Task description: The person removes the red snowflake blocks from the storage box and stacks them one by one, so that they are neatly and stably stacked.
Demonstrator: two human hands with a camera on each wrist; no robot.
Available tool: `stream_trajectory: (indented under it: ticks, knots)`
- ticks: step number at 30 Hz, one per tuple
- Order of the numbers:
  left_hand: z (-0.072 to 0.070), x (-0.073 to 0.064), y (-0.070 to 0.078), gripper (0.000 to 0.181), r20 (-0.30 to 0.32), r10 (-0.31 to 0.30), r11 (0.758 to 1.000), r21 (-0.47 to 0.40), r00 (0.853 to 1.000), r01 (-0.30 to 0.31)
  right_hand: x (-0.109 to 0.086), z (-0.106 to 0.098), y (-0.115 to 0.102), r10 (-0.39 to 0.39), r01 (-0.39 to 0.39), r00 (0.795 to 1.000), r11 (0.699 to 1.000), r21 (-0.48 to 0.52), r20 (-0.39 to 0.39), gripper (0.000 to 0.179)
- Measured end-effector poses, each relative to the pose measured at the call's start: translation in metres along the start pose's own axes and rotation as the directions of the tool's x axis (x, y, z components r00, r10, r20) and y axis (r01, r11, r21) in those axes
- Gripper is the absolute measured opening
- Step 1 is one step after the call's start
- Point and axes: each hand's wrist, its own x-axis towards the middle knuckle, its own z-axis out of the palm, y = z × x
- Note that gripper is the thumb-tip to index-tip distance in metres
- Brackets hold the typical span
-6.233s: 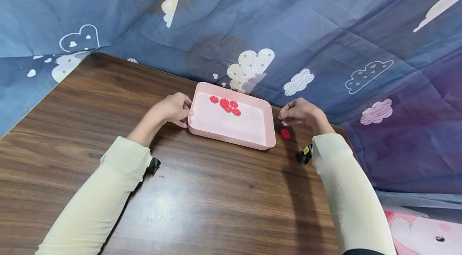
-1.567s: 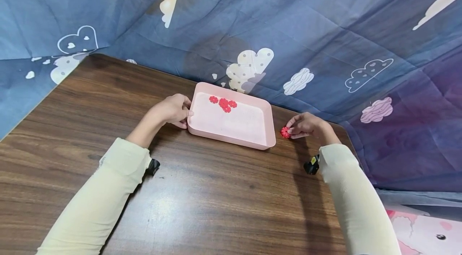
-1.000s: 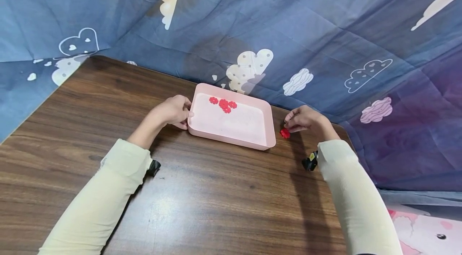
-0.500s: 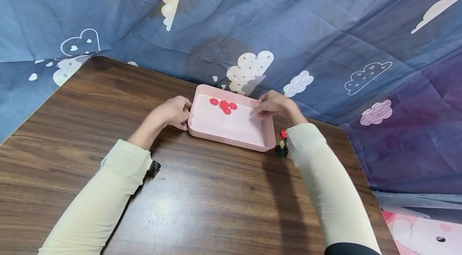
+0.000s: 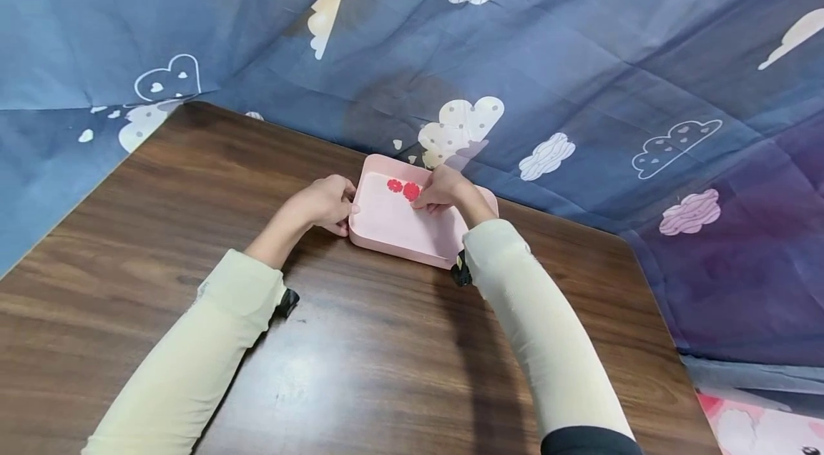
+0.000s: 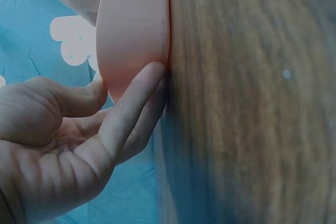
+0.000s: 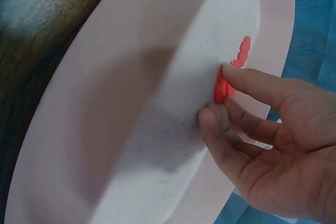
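Observation:
My left hand [image 5: 325,204] grips the left end of a shallow pink tray [image 5: 386,244]. In the left wrist view, its thumb lies at the tray's rim and its fingers press the outer wall [image 6: 134,30] low down. Over the inside of the tray is my right hand [image 5: 446,190], fingertips right at a red flower-shaped piece [image 5: 410,190]. The right wrist view shows a gap between thumb and fingers, with red pieces [image 7: 221,90] in it. Another red flower piece [image 5: 395,185] lies to the left. The right hand and sleeve hide the tray's right part.
The tray stands on a brown wood-grain table [image 5: 360,340] near its back edge. Behind hangs a blue curtain [image 5: 290,97] with cloud prints. A pink printed item [image 5: 759,426] shows at the lower right, beyond the table.
My right hand has moved left from the red pieces on the table beside the tray to the red pieces inside it. Those on the table are now behind the sleeve. My left hand keeps its grip.

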Motion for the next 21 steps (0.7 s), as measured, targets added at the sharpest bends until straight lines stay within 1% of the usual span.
stream_trajectory:
  ticks: [3, 7, 14, 17, 21]
  knots:
    - [0.001, 0.002, 0.0, 0.04, 0.0, -0.002, 1.0, 0.008, 1.0, 0.002, 0.001, 0.0, 0.003, -0.005, 0.005, 1.0, 1.0, 0.002, -0.006, 0.021]
    - [-0.001, 0.001, 0.001, 0.041, 0.003, -0.013, 1.0, 0.011, 1.0, 0.012, 0.003, -0.002, 0.007, -0.018, 0.018, 1.0, 0.999, 0.037, -0.021, 0.023]
    - [0.0, 0.002, 0.001, 0.041, 0.006, -0.009, 1.0, 0.004, 1.0, 0.009, 0.006, -0.003, 0.016, -0.006, 0.01, 0.999, 0.996, 0.085, -0.051, 0.019]
    - [0.0, 0.002, 0.001, 0.04, 0.005, -0.011, 1.0, 0.002, 1.0, 0.011, 0.004, -0.003, 0.017, -0.015, 0.021, 0.998, 0.994, 0.104, -0.057, 0.017]
    - [-0.001, 0.002, -0.001, 0.039, 0.006, -0.013, 1.0, 0.0, 1.0, 0.013, 0.002, -0.002, 0.015, -0.038, 0.045, 0.998, 0.982, 0.181, -0.045, 0.011]
